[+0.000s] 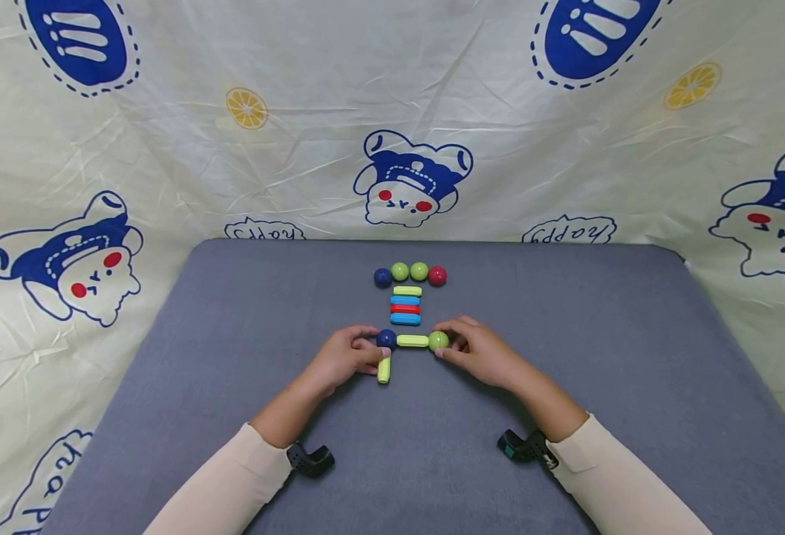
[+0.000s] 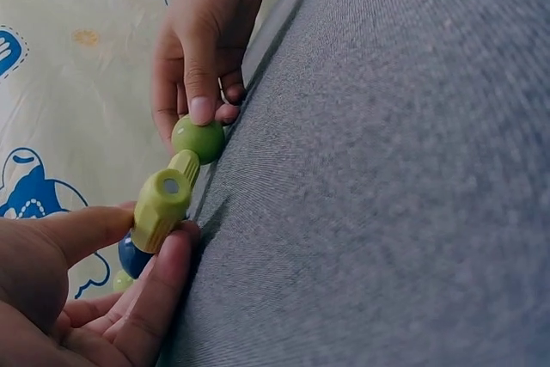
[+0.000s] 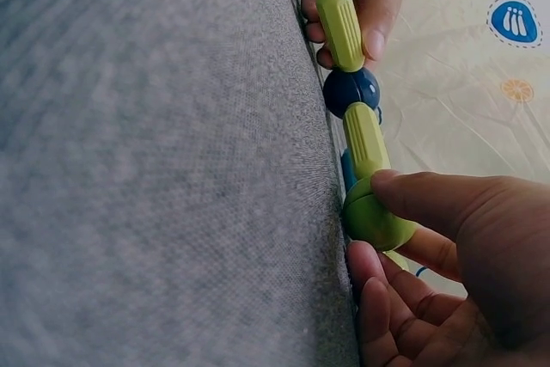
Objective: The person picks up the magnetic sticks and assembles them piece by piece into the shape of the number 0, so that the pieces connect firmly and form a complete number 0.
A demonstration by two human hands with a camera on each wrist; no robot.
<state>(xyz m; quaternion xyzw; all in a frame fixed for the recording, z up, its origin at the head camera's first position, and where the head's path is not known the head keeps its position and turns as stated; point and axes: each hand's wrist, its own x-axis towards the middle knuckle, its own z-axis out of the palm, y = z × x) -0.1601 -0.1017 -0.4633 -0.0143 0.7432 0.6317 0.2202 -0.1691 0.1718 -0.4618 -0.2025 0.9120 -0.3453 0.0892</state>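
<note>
In the head view, a yellow-green rod [image 1: 412, 341] joins a dark blue ball [image 1: 386, 339] on the left to a green ball [image 1: 438, 340] on the right. A second yellow-green rod [image 1: 383, 370] runs from the blue ball toward the person. My left hand [image 1: 345, 357] pinches this second rod close to the blue ball, thumb on one side and fingers on the other, as the left wrist view shows. With thumb and fingers my right hand [image 3: 481, 255] holds the green ball. The second rod's free end [image 2: 171, 186] shows a grey round spot.
Beyond the hands lie stacked blue, red and yellow-green rods [image 1: 405, 309]. Behind them is a row of balls: blue [image 1: 382, 278], two green [image 1: 409, 271] and red [image 1: 437, 276]. A grey cloth-covered table [image 1: 265, 297] lies beneath; a printed white sheet [image 1: 298, 171] hangs behind.
</note>
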